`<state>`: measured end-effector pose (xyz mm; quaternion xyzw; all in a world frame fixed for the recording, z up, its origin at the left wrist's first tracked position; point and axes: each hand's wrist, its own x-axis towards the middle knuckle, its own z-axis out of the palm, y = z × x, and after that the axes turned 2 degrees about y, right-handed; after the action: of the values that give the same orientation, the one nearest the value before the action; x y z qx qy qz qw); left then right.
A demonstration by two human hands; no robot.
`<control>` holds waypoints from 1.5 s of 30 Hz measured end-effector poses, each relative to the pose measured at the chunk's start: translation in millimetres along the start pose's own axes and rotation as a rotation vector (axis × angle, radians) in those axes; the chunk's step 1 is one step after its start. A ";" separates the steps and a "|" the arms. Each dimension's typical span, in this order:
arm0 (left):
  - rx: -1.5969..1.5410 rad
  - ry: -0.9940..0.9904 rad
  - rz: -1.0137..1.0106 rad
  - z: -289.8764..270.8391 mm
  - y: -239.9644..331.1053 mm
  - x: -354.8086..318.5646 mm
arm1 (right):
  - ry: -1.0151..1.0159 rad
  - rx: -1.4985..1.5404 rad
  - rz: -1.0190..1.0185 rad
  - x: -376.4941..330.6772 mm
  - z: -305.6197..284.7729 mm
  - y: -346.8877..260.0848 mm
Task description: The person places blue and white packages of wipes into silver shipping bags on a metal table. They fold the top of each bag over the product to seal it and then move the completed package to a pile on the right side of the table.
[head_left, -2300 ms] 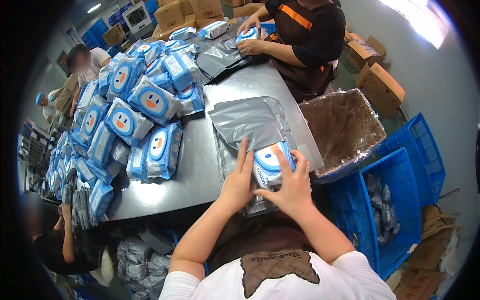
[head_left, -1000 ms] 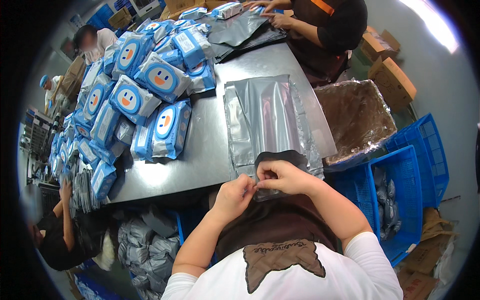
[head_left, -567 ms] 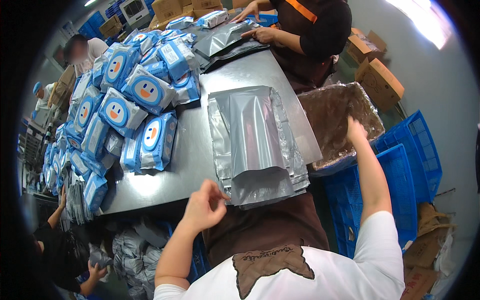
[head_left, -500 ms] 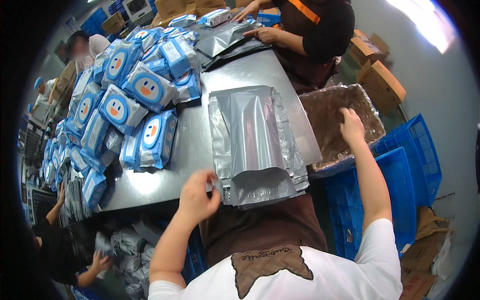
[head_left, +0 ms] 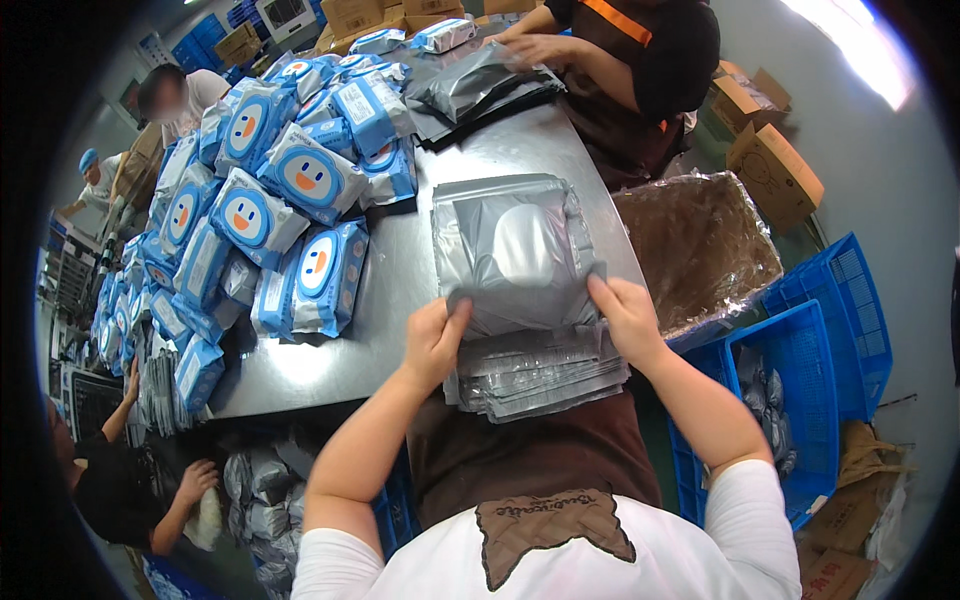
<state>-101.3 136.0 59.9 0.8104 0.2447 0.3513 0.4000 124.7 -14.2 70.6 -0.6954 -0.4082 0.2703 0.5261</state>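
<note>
A silvery grey plastic mailing bag (head_left: pixel 490 290) with a bulge in its middle lies in front of me. My left hand (head_left: pixel 432 342) pinches its near left corner between thumb and fingers. At the near right corner, my right hand (head_left: pixel 630 318) grips the same bag. Beneath it, a stack of flat grey bags (head_left: pixel 540 378) sticks out toward me at the table's front edge. What fills the bulging bag is hidden.
A heap of blue and white soft packs (head_left: pixel 305 175) covers the table's left side. Across the metal table (head_left: pixel 400 300), a co-worker's hands (head_left: pixel 545 50) rest by more grey bags (head_left: pixel 480 85). To the right stand a plastic-lined box (head_left: pixel 700 250) and blue crates (head_left: pixel 800 370).
My right hand has come from over the lined box to the bag's right corner. My left hand has moved onto its left corner. The bag's gaping near end is now drawn up, baring the stack.
</note>
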 end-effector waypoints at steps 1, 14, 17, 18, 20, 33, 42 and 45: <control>-0.248 0.125 -0.169 17.5 -23.6 -4.1 | 0.013 0.139 0.130 5.9 11.2 1.1; 0.300 0.153 -0.068 21.8 -16.8 17.7 | 0.056 -0.916 -0.236 21.6 90.2 -63.8; 0.703 0.279 0.107 -17.7 -14.0 28.3 | 0.075 -0.508 -0.193 42.4 47.6 -48.9; 0.811 0.334 0.066 -42.5 -27.7 30.1 | 0.160 -0.194 -0.184 39.1 16.7 -35.2; 1.140 0.497 -0.194 -92.2 -66.7 16.7 | 0.145 0.688 0.169 -6.8 -59.9 -68.0; 1.066 0.270 -0.555 -121.5 -77.1 -5.9 | 0.660 -0.471 0.072 -130.7 -158.6 29.0; -0.528 0.228 -0.348 -116.3 7.4 -35.8 | -0.018 -0.178 -0.396 -30.6 -29.2 -36.7; -0.253 -0.033 0.144 -91.3 20.5 -5.0 | -0.106 -0.120 -0.729 2.5 -20.8 -51.8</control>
<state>-172.0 164.6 114.4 0.7746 0.1331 0.3935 0.4769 128.1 -16.8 126.3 -0.5191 -0.6709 0.0764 0.5241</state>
